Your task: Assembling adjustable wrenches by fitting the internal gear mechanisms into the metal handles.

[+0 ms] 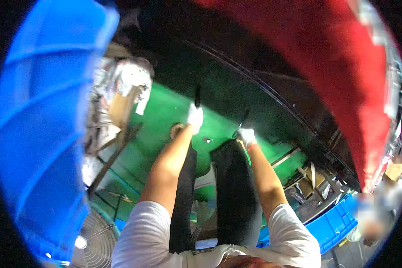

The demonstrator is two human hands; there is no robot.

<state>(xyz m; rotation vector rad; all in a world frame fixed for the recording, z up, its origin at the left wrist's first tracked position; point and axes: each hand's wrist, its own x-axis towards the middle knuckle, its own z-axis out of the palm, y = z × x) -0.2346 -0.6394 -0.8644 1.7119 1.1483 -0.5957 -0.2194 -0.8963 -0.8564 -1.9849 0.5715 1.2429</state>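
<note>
My left hand (195, 118), in a white glove, is closed on a narrow dark strip (198, 94) that points away from me. To its right, my right hand (246, 135), also gloved in white, grips what look like scissors (243, 119); a dark loop shows beside the fingers and a thin blade points forward. Both hands are over a green surface (165, 105). Close to my left wrist lies a brownish ring (176, 130), like a roll of tape. Between the hands is a small whitish object (207, 140). Blur hides the fine details of both held things.
A large blue plastic container (44, 102) rises at the left, near a heap of whitish cloth or wrapping (131, 78). Red fabric (339, 67) hangs at the upper right. A fan (96, 241) stands lower left, and a blue crate (332, 225) lower right.
</note>
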